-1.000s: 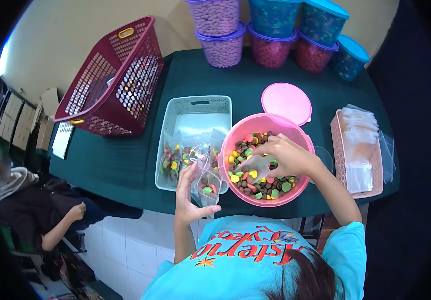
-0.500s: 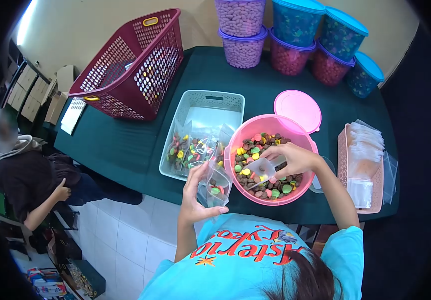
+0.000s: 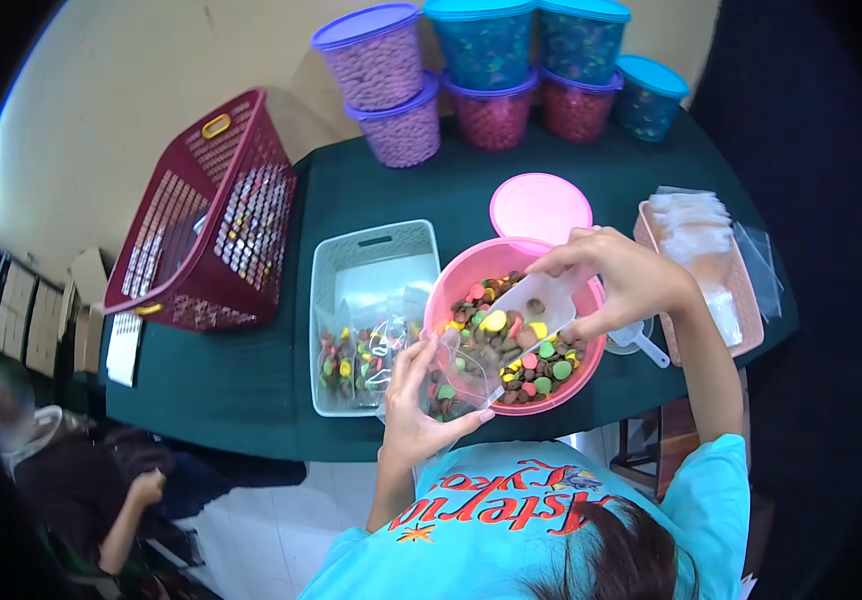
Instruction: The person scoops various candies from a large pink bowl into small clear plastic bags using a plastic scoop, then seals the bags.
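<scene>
A translucent scoop [image 3: 539,298] full of colored candies was over a pink tub [image 3: 466,268], at the near side of a green-covered bench [image 3: 251,385]. The person's right hand [image 3: 636,285] gripped its handle end, while the left hand [image 3: 411,405] curled around a clear bag [image 3: 466,375], thumb and fingers on opposite sides. Pouring looked to be the step in hand: candies blurred at the scoop's lip, beside the bag's mouth. The next move seemed to call for a gradual tilt, with the bag steady and its mouth spread. The scoop's long axis slanted from upper right to lower left, lip down toward the bag; the bag's mouth faced up and right, toward the scoop.

Just left of the tub, a pale green tray [image 3: 319,300] held filled bags [image 3: 351,365]. Beyond the tub lay a pink lid [image 3: 541,208]. To the right were a white scoop [image 3: 651,346] and a peach basket of flat bags [image 3: 696,235]. Farther off stood a maroon basket [image 3: 269,130] and stacked, lidded tubs [image 3: 381,75].
</scene>
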`<move>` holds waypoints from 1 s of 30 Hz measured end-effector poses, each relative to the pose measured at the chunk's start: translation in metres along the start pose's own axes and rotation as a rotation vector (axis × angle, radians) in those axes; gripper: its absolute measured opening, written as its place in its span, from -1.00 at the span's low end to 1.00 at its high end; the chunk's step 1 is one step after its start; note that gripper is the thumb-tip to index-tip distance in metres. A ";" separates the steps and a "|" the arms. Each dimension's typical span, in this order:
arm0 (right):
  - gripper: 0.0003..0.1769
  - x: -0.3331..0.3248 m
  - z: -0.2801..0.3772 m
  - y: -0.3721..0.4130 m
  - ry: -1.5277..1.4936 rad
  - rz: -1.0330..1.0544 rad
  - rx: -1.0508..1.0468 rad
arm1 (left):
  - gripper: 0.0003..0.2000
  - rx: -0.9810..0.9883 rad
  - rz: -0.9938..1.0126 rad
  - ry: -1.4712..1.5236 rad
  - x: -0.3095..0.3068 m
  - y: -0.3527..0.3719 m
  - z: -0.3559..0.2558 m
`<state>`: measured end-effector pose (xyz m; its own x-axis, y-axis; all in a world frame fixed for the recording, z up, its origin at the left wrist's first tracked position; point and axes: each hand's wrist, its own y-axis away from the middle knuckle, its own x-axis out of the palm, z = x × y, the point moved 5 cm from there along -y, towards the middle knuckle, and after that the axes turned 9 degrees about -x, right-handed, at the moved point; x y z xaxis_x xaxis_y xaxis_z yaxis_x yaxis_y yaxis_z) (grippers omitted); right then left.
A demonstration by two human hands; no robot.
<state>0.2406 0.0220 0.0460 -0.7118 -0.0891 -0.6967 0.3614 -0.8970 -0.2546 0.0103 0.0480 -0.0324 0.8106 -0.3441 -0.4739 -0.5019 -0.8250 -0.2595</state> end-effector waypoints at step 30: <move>-0.39 0.048 -0.022 0.017 0.674 -0.041 -0.157 | -0.03 -0.015 -0.209 0.015 -0.005 0.013 -0.016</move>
<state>0.2257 0.0115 -0.0064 -0.2153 0.2773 -0.9364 0.4611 -0.8163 -0.3477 0.0041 0.0317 -0.0200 0.9010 -0.1711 -0.3986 -0.3179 -0.8857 -0.3383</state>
